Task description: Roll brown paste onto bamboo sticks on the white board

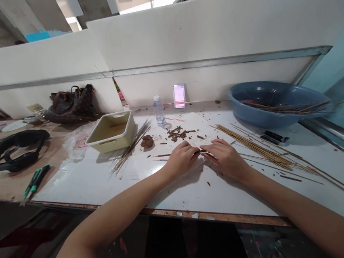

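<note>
My left hand [184, 156] and my right hand [225, 158] meet over the white sheet, fingers closed on a thin brown stick [163, 155]. One end of it sticks out to the left past my left hand, and a short length shows between my fingertips. Just beyond my hands lies a scatter of broken dark brown pieces [177, 133]. A crumbly brown lump [147, 141] sits to their left. To the right of my right hand is a bundle of thin tan sticks [255, 147]. My fingers hide part of what they grip.
A blue basin [261, 115] with long sticks stands at the back right, near a black packet [274, 137]. On the left are a cream tub [109, 145], thin wires [134, 143], a bottle [159, 111], a handbag [71, 105], a black headband-like object [19, 165] and green-black screwdrivers [35, 183].
</note>
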{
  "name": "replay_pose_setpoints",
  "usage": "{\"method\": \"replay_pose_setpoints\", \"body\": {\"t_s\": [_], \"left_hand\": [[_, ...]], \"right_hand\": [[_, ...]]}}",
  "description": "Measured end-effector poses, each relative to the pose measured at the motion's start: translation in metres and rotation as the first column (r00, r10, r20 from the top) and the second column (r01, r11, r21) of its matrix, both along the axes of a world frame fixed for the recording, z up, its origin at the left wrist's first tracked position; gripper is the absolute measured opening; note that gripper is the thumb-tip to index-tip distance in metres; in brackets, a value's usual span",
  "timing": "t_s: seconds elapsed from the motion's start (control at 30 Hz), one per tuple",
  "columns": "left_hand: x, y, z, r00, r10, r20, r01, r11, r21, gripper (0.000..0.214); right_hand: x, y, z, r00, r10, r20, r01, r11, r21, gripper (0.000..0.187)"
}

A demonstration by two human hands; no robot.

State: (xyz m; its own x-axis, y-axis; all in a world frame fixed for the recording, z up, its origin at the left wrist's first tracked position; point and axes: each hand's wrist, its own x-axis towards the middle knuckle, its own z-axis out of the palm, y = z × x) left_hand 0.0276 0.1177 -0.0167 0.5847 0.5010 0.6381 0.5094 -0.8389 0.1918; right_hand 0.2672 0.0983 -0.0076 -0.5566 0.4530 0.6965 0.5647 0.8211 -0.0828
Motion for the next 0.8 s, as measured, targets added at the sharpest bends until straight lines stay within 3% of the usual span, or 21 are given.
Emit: {"method": "replay_pose_setpoints", "body": {"t_s": [0.8], "left_hand": [[0.0014,0.0002,-0.0017,1.000,-0.020,0.016,0.020,1.000,-0.013,0.024]], "right_hand": [[0.0019,-0.0044,0.0046,0.999,0.025,0.034,-0.024,0.999,-0.046,0.022]]}}
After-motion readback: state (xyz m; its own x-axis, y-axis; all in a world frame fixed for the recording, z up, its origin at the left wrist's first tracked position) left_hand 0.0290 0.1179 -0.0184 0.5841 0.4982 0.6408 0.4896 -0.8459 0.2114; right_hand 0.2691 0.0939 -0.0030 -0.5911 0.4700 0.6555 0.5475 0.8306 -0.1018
